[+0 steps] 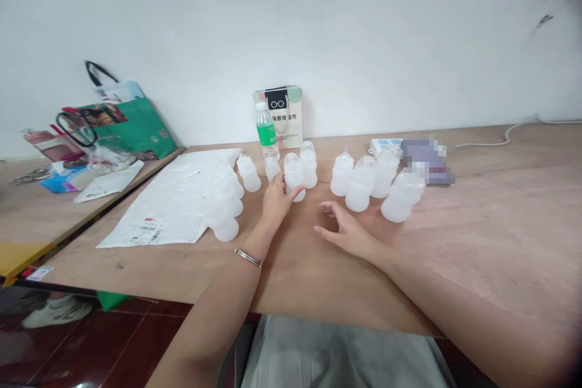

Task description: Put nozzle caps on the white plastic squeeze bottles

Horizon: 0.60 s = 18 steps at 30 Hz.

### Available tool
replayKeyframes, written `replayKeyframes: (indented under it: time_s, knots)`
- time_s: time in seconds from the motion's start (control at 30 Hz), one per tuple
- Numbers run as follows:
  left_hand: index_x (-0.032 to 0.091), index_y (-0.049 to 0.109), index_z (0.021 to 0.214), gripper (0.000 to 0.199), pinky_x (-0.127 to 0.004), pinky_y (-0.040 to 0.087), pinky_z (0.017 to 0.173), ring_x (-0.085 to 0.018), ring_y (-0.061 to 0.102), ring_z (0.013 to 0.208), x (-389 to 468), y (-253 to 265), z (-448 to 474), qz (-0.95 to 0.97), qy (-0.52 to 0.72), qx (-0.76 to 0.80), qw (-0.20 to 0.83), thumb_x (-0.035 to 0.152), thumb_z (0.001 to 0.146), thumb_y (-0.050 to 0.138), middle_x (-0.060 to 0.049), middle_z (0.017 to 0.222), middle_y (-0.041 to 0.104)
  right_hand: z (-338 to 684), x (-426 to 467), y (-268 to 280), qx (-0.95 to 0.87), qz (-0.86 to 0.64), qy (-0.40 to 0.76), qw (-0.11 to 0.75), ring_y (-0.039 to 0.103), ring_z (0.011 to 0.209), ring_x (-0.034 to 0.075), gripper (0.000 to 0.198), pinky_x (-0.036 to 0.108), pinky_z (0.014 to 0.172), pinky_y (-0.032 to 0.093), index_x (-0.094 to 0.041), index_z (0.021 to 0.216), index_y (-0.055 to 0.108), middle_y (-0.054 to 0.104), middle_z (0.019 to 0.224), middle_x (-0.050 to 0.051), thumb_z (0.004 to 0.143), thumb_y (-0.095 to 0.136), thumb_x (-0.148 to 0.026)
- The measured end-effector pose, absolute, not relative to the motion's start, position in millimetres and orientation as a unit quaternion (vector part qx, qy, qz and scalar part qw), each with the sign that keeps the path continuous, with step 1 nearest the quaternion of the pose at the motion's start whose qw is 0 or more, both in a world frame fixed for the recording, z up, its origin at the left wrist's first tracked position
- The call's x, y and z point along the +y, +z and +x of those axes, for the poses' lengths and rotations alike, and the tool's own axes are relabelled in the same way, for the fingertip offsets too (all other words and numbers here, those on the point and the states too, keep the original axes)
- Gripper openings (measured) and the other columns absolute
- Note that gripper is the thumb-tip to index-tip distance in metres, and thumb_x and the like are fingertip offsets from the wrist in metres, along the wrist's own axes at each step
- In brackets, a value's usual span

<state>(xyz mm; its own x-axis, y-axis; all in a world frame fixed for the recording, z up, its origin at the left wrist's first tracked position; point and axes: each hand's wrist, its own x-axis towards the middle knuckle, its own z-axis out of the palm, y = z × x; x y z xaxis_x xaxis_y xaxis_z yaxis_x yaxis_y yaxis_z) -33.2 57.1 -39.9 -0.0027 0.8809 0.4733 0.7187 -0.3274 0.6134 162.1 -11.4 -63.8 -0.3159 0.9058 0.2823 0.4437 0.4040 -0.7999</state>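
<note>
My left hand (276,199) is round the lower left side of a small frosted baby bottle (293,171), its thumb across the front. This bottle stands upright under a clear domed cap. A second baby bottle (308,165) stands just behind it, and another (272,168) is partly hidden by my left fingers. To the right, my right hand (341,229) is held open above the table, fingers curved and apart, with nothing in it. Nearest to it is a group of several similar bottles (360,185). More bottles (226,200) cluster at the left, by a white plastic mailer.
The white mailer (157,200) lies flat on the wooden table (500,224). Against the wall stand a green-labelled water bottle (267,133) and a paper bag (293,130). A power strip (386,145) and a blurred purple item (425,160) lie behind the right-hand bottles. A green bag (143,130) stands far left.
</note>
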Motion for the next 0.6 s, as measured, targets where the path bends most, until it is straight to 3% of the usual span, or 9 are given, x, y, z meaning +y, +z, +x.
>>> replayKeyframes:
  time_s: [0.23, 0.33, 0.43, 0.53, 0.6]
  knots:
    - [0.018, 0.05, 0.112, 0.049, -0.032, 0.045, 0.075, -0.017, 0.056, 0.078, 55.0, -40.4, -33.7, 0.669, 0.463, 0.578, 0.066, 0.049, 0.077, 0.065, -0.007, 0.102, 0.057, 162.9, -10.1, -64.6, -0.756, -0.45, 0.302, 0.366, 0.054, 0.113, 0.024, 0.038, 0.046, 0.098, 0.044, -0.022, 0.113, 0.047, 0.057, 0.116, 0.009, 0.08, 0.062, -0.033]
    - [0.017, 0.048, 0.112, 0.04, -0.032, 0.045, 0.08, -0.018, 0.055, 0.088, 54.7, -36.2, -39.1, 0.63, 0.537, 0.56, 0.018, 0.049, 0.087, 0.049, -0.008, 0.102, 0.055, 163.1, -9.7, -65.4, -0.759, -0.452, 0.302, 0.358, 0.054, 0.114, 0.024, 0.038, 0.046, 0.099, 0.043, -0.022, 0.113, 0.046, 0.056, 0.118, 0.009, 0.081, 0.061, -0.035]
    - [0.017, 0.041, 0.123, 0.037, -0.033, 0.044, 0.086, -0.019, 0.052, 0.105, 65.0, -32.9, -49.3, 0.595, 0.572, 0.564, 0.0, 0.04, 0.095, 0.035, -0.012, 0.118, 0.05, 163.6, -9.2, -66.1, -0.76, -0.454, 0.304, 0.353, 0.053, 0.115, 0.024, 0.037, 0.046, 0.1, 0.043, -0.022, 0.114, 0.046, 0.055, 0.119, 0.01, 0.082, 0.059, -0.036]
    - [0.018, 0.04, 0.128, 0.042, -0.035, 0.043, 0.092, -0.022, 0.047, 0.118, 84.7, -33.1, -58.2, 0.578, 0.574, 0.58, 0.011, 0.038, 0.091, 0.044, -0.014, 0.127, 0.048, 164.2, -8.5, -67.2, -0.765, -0.451, 0.3, 0.349, 0.052, 0.115, 0.024, 0.036, 0.045, 0.1, 0.042, -0.022, 0.113, 0.046, 0.055, 0.119, 0.009, 0.083, 0.058, -0.037]
    - [0.017, 0.049, 0.121, 0.039, -0.037, 0.043, 0.093, -0.024, 0.05, 0.115, 97.3, -34.5, -60.3, 0.585, 0.567, 0.579, 0.023, 0.038, 0.088, 0.051, -0.013, 0.119, 0.054, 164.2, -8.2, -67.7, -0.769, -0.447, 0.294, 0.35, 0.052, 0.115, 0.024, 0.034, 0.045, 0.099, 0.043, -0.022, 0.113, 0.046, 0.055, 0.117, 0.009, 0.084, 0.058, -0.036]
